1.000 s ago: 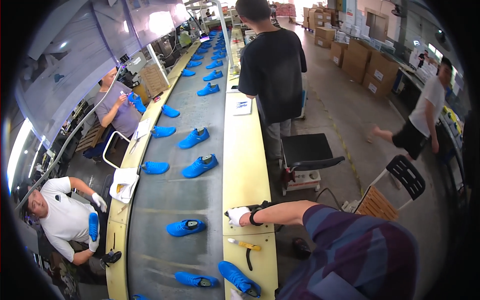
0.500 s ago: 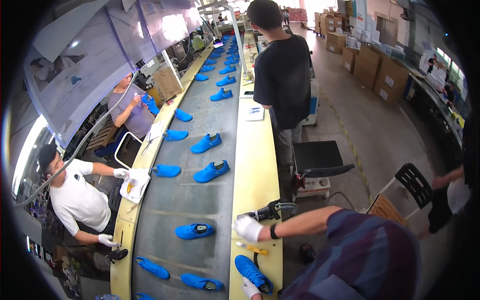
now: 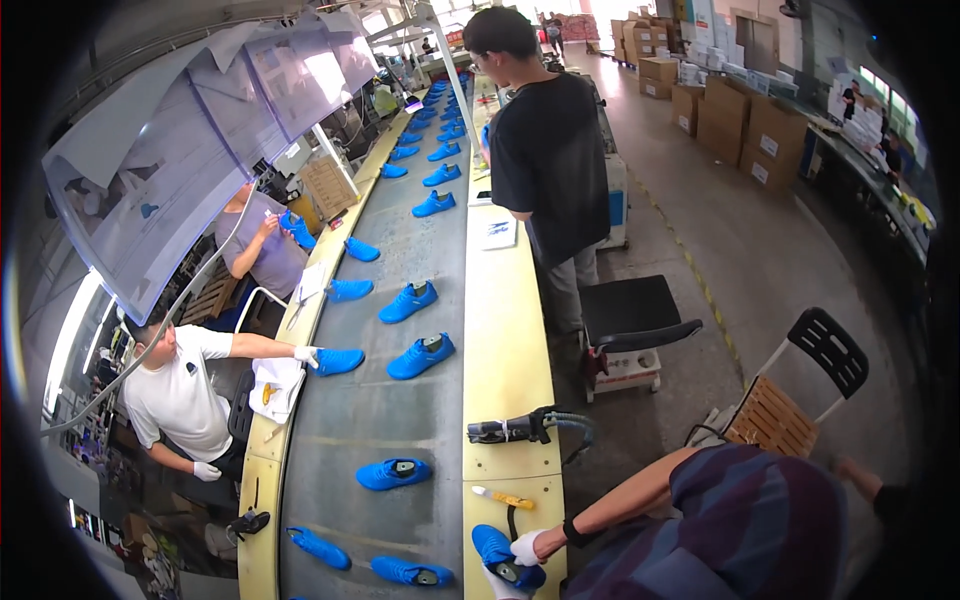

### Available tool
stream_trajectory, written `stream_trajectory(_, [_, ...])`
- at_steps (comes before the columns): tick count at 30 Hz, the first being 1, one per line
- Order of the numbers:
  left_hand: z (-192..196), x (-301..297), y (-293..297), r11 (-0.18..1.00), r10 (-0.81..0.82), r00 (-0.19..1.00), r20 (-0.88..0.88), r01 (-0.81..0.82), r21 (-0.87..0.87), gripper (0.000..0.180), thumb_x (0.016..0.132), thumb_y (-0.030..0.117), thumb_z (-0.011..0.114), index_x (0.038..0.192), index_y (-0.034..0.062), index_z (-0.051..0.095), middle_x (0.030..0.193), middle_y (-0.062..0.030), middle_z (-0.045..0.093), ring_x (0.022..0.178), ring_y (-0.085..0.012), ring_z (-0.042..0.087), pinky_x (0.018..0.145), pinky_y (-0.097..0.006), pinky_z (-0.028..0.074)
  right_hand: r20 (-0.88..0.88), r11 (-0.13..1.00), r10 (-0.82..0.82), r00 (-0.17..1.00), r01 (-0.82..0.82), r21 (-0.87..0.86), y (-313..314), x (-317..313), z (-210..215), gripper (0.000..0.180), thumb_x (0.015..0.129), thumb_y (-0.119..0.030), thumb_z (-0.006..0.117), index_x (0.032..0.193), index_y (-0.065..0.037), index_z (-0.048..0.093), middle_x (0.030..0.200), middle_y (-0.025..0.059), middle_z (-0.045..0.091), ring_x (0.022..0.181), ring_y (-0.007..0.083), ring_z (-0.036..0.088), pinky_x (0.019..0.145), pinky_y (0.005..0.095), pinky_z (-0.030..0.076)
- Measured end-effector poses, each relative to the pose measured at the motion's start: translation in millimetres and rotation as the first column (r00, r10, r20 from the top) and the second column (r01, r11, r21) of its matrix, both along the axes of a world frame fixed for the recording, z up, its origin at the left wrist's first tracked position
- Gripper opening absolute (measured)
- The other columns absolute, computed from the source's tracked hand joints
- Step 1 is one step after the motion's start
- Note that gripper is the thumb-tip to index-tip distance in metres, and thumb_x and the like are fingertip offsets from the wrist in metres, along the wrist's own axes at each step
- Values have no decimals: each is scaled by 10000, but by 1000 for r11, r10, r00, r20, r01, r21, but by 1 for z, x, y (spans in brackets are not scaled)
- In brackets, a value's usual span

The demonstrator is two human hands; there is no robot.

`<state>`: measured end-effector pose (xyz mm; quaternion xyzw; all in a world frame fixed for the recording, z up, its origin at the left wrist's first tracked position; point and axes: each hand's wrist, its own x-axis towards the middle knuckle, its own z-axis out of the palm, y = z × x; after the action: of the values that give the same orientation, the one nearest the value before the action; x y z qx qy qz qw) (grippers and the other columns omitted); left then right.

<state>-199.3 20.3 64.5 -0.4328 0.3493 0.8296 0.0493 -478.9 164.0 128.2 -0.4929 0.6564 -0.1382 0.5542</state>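
A blue lace-up sneaker [image 3: 492,543] rests on the cream ledge beside the conveyor. My left hand [image 3: 503,586], in a white glove and partly cut off by the lower edge, holds it from below. Gloved in white too, my right hand [image 3: 527,547] grips the sneaker by its opening, where a greenish insert shows. Just beyond the shoe lies a yellow-handled tool [image 3: 505,497] with a pale tip, a black strap beside it. Farther along the ledge is a black cylindrical hand tool [image 3: 508,428] with thick hoses, apart from my hands.
Blue sneakers [image 3: 393,474] lie spaced along the grey conveyor [image 3: 330,440]. Across it, a co-worker in white [image 3: 180,390] touches one shoe; another co-worker holds a shoe. A person in black [image 3: 555,150] stands farther along my side. A black stool [image 3: 630,305] and chair [image 3: 775,415] stand behind.
My right hand has left the black tool and come to the sneaker, which my left hand still holds. The co-worker in white has reached over the belt to a shoe. My view has shifted slightly.
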Motion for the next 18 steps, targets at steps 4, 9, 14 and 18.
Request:
stream_trajectory(4, [10,-19,8,999,-17,999,-39,18,35,696,995,571,573,1510,142,380,1382,-128,604,1118,-278,648,876,-464,515,-121,967,-68,990,35,-253,11,-8,45,419,977,-356,632,932,41,762,887,269,751,877,466,746,761,532,598])
stream_trajectory(9, [21,-26,18,997,24,997,-78,-18,80,659,999,562,567,1482,143,408,1354,-119,613,1092,-269,648,853,-451,513,-183,990,-20,983,-6,-142,17,0,79,457,993,-424,617,1033,8,762,972,264,762,912,463,745,788,539,592])
stream_trajectory(14, [36,-31,23,992,63,991,-115,-50,117,624,1003,554,562,1455,143,436,1325,-111,623,1066,-260,647,830,-438,512,-208,954,-41,977,-23,-299,26,15,96,371,919,-315,705,1164,-36,700,1045,220,731,951,446,730,796,521,592])
stream_trajectory(18, [47,-34,30,985,110,983,-147,-88,149,597,1006,548,557,1433,143,459,1303,-105,631,1046,-253,647,811,-428,511,-143,856,-78,987,-7,-517,38,18,155,440,846,-239,768,1234,-73,644,1113,201,673,994,442,708,818,495,593])
